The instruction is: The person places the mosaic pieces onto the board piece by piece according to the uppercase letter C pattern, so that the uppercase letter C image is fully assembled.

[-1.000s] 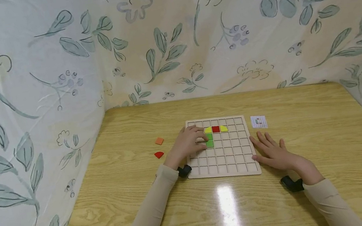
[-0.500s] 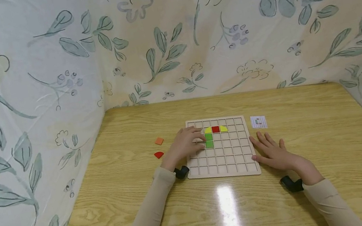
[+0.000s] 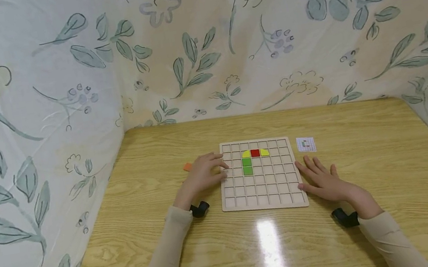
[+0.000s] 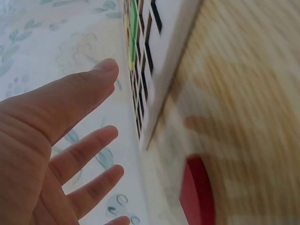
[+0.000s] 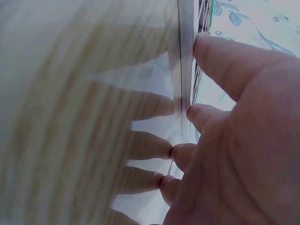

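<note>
A pale grid board (image 3: 266, 191) lies on the table, with two green squares (image 3: 247, 166), a red square (image 3: 255, 153) and two yellow quarter-round pieces (image 3: 264, 152) in its cells. My left hand (image 3: 202, 173) hovers by the board's left edge, fingers spread and holding nothing. Below it in the left wrist view, a red fan-shaped piece (image 4: 197, 192) lies on the table. An orange square (image 3: 187, 167) is partly covered by the left hand in the head view. My right hand (image 3: 324, 181) rests flat, its thumb and fingertips at the board's right edge.
A small printed pattern card (image 3: 306, 144) lies right of the board's far corner. The wooden table (image 3: 174, 253) reaches back to a flowered cloth (image 3: 201, 60) that hangs behind and at the left.
My left hand has drawn back leftward off the green squares to the board's left edge, now covering most of the red fan-shaped piece in the head view. The right hand stays put.
</note>
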A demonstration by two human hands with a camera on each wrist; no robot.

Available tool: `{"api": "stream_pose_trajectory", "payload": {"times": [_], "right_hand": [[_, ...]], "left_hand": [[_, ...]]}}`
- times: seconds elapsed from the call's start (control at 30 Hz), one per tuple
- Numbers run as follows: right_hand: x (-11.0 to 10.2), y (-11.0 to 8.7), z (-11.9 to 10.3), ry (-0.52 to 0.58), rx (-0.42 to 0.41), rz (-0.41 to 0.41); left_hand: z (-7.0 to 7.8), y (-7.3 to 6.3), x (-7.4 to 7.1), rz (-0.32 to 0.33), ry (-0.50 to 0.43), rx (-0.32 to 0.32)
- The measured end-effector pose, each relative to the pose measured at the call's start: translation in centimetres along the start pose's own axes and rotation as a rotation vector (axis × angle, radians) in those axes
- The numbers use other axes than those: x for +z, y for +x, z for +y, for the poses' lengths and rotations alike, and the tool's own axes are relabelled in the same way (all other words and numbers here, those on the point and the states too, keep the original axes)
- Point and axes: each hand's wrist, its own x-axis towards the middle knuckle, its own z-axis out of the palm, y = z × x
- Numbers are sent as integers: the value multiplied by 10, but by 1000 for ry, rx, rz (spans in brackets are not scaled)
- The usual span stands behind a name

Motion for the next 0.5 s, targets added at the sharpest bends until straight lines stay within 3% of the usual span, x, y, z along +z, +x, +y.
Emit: {"api": "stream_pose_trajectory", "payload": {"times": [0.17,0.3,0.5], "right_hand": [[0,0,1,0,3,-5],[0,0,2,4,5,-8],[0,0,3,4,1,-2]], "left_hand": [[-10,-12,-4,43,-40,35],[-14,-23,-8,87,8,51],[-24,-35,-15,117,31,17]]}}
